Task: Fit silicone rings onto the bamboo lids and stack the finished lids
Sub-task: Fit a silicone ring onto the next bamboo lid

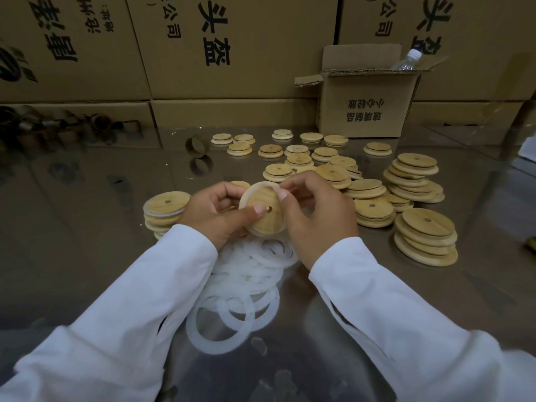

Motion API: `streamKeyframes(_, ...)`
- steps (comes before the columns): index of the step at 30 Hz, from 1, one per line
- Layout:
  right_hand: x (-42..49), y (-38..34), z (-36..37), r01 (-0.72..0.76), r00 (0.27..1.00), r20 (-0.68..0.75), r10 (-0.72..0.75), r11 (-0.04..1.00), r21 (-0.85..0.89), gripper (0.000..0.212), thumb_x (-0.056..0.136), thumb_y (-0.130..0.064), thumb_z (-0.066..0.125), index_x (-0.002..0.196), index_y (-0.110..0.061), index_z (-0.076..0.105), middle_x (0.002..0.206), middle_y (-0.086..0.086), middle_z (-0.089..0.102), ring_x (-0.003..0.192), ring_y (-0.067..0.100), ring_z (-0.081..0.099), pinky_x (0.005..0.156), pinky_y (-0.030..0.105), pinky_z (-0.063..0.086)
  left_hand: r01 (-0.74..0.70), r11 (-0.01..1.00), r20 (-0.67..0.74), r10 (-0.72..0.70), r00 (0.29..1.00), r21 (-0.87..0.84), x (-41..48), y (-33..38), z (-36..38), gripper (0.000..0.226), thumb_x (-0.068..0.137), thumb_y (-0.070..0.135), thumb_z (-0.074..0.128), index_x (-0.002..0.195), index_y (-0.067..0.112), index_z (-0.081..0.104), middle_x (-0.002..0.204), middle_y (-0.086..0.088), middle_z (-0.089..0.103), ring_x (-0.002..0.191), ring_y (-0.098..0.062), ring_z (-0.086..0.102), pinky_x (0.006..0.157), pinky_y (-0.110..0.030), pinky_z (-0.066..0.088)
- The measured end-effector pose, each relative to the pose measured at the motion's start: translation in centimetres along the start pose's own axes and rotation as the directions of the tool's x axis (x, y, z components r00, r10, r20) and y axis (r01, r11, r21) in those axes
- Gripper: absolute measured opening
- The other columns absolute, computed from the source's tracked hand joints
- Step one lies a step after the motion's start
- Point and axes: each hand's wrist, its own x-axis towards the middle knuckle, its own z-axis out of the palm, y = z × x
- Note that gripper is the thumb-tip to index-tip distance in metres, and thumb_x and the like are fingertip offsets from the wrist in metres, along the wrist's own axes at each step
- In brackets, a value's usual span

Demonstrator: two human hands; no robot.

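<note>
While the left hand [216, 211] grips the lid [262, 210], the right hand [317, 216] pinches its ring [268, 185].

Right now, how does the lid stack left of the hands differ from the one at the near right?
The left stack shows white rings between its lids; the right stack shows only bare wood. The left stack stands fairly straight; the right stack's lids lie askew. The left hand hides part of the left stack; the right stack is in full view. Both hold round bamboo lids with a centre hole.
</note>
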Motion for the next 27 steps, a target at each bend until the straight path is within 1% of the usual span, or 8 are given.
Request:
streamKeyframes(3, -0.12, -0.25, -0.31, 0.086, 0.996, -0.004, -0.087, 0.994, -0.074, 0.005, 0.089, -0.028, 0.055, 0.088, -0.028, 0.060, 0.084, -0.010, 0.066, 0.083, 0.015, 0.061, 0.075, 0.039, 0.052, -0.008, 1.000, 0.020, 0.008, 1.000, -0.001, -0.14, 0.10, 0.04, 0.028, 0.044, 0.023, 0.075, 0.069, 0.014, 0.064, 0.074, -0.008, 0.070, 0.075, -0.027, 0.065, 0.081, -0.044, 0.053)
streamKeyframes(6, -0.22, -0.37, -0.33, 0.103, 0.995, 0.005, -0.104, 0.988, -0.110, 0.005, 0.089, -0.025, 0.054, 0.086, -0.026, 0.057, 0.083, -0.008, 0.065, 0.082, 0.018, 0.061, 0.075, 0.038, 0.051, -0.008, 1.000, 0.017, 0.008, 1.000, 0.000, -0.15, 0.06, 0.07, 0.030, 0.048, 0.025, 0.073, 0.074, 0.011, 0.064, 0.074, -0.009, 0.069, 0.073, -0.027, 0.064, 0.083, -0.046, 0.050)
streamKeyframes(9, -0.20, -0.33, -0.06, 0.006, 1.000, -0.008, -0.006, 0.997, -0.077, 0.010, 0.088, -0.022, 0.055, 0.079, -0.027, 0.053, 0.075, -0.008, 0.061, 0.079, 0.019, 0.059, 0.073, 0.034, 0.050, -0.029, 0.999, 0.003, 0.029, 1.000, 0.043, -0.12, 0.07, -0.03, 0.028, 0.054, 0.023, 0.072, 0.078, 0.010, 0.063, 0.078, -0.011, 0.068, 0.072, -0.026, 0.063, 0.077, -0.042, 0.052)
streamKeyframes(12, 0.08, 0.05, 0.11, -0.124, 0.992, -0.032, 0.123, 0.992, -0.008, 0.018, 0.086, -0.021, 0.057, 0.070, -0.029, 0.052, 0.067, -0.014, 0.055, 0.068, 0.009, 0.055, 0.062, 0.025, 0.047, -0.065, 0.993, 0.007, 0.065, 0.998, 0.095, 0.04, -0.08, -0.14, 0.015, 0.068, 0.012, 0.071, 0.079, 0.011, 0.061, 0.082, -0.010, 0.067, 0.071, -0.023, 0.063, 0.072, -0.038, 0.053)
streamKeyframes(16, 0.26, 0.30, 0.16, -0.167, 0.985, -0.023, 0.169, 0.984, 0.056, 0.025, 0.085, -0.020, 0.060, 0.064, -0.029, 0.050, 0.066, -0.015, 0.054, 0.064, 0.001, 0.052, 0.055, 0.013, 0.039, -0.086, 0.991, -0.001, 0.086, 0.996, 0.103, 0.28, -0.33, -0.26, 0.011, 0.073, 0.007, 0.068, 0.079, 0.013, 0.061, 0.083, -0.008, 0.067, 0.069, -0.018, 0.064, 0.067, -0.032, 0.054)
streamKeyframes(20, 0.29, 0.24, 0.20, -0.141, 0.990, 0.020, 0.140, 0.982, 0.124, 0.022, 0.085, -0.021, 0.062, 0.066, -0.030, 0.053, 0.071, -0.015, 0.058, 0.069, 0.003, 0.056, 0.065, 0.020, 0.046, -0.064, 0.997, -0.043, 0.065, 0.997, 0.038, 0.36, -0.51, -0.24, 0.010, 0.071, 0.008, 0.069, 0.076, 0.013, 0.062, 0.072, -0.003, 0.068, 0.064, -0.015, 0.065, 0.063, -0.031, 0.056)
streamKeyframes(24, 0.08, 0.11, 0.14, -0.084, 0.996, 0.028, 0.083, 0.996, 0.035, 0.020, 0.085, -0.029, 0.061, 0.067, -0.032, 0.052, 0.071, -0.017, 0.059, 0.070, 0.003, 0.058, 0.068, 0.026, 0.050, -0.021, 0.999, -0.052, 0.019, 0.998, -0.033, 0.45, -0.47, -0.33, 0.026, 0.056, 0.021, 0.071, 0.078, 0.010, 0.063, 0.065, -0.001, 0.070, 0.061, -0.014, 0.067, 0.060, -0.030, 0.058)
streamKeyframes(27, 0.12, 0.09, 0.07, -0.076, 0.997, 0.008, 0.076, 0.997, -0.012, 0.024, 0.087, -0.030, 0.059, 0.065, -0.033, 0.048, 0.072, -0.016, 0.058, 0.077, 0.013, 0.059, 0.072, 0.032, 0.051, -0.009, 0.999, -0.016, 0.008, 1.000, -0.038, 0.48, -0.50, -0.44, 0.029, 0.052, 0.022, 0.072, 0.079, 0.012, 0.065, 0.069, -0.002, 0.072, 0.065, -0.017, 0.069, 0.062, -0.032, 0.059)
